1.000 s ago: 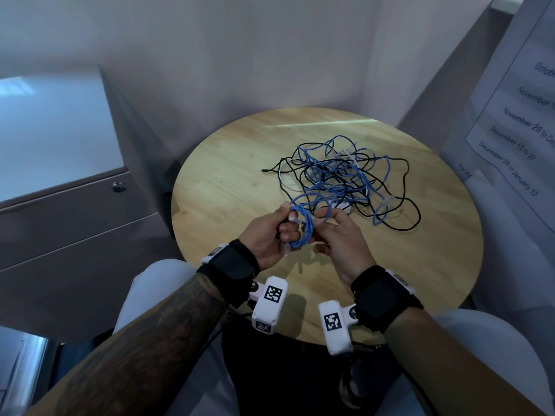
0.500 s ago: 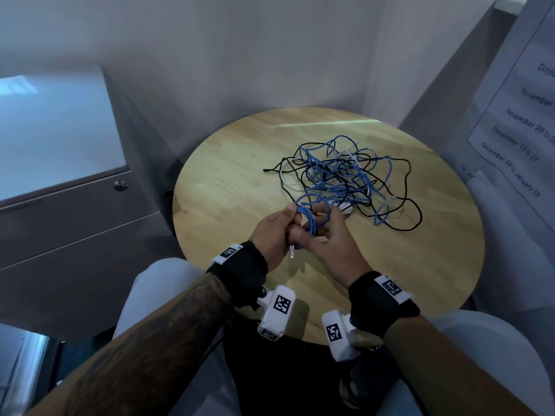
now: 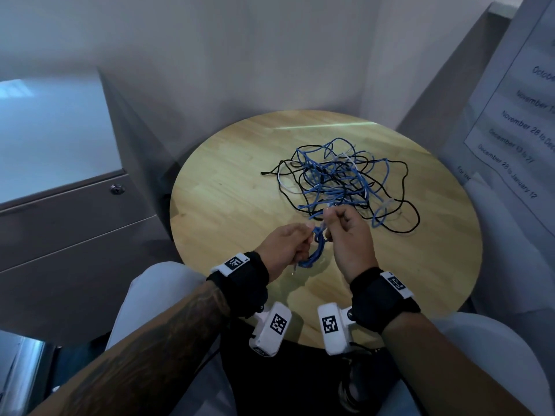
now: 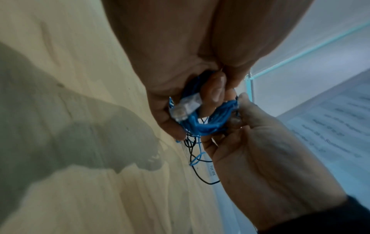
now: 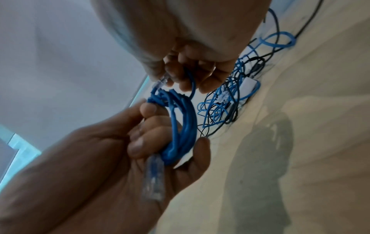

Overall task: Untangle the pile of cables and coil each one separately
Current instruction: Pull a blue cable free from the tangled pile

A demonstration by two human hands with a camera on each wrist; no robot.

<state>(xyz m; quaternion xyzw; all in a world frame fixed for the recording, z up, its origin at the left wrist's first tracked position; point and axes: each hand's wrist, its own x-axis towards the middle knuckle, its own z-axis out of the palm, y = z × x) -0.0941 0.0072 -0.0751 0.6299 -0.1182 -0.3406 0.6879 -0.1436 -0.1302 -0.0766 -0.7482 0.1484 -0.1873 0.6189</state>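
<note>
Left hand (image 3: 286, 246) grips a small blue cable coil (image 5: 180, 126) above the near edge of the round wooden table (image 3: 228, 205) — clear plug (image 5: 153, 178) sticking out by the palm. Right hand (image 3: 350, 238) pinches the coil's other plug end (image 5: 161, 81) — fingers curled. Tangled cable pile (image 3: 342, 181) sits mid-table beyond both hands.

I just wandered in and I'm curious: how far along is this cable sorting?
Early days. No finished coil lies on the table. In hand: the left hand holds a small blue coil, and the right hand pinches its far end near a clear plug. Left: the tangled pile of blue, black and white cables.
</note>
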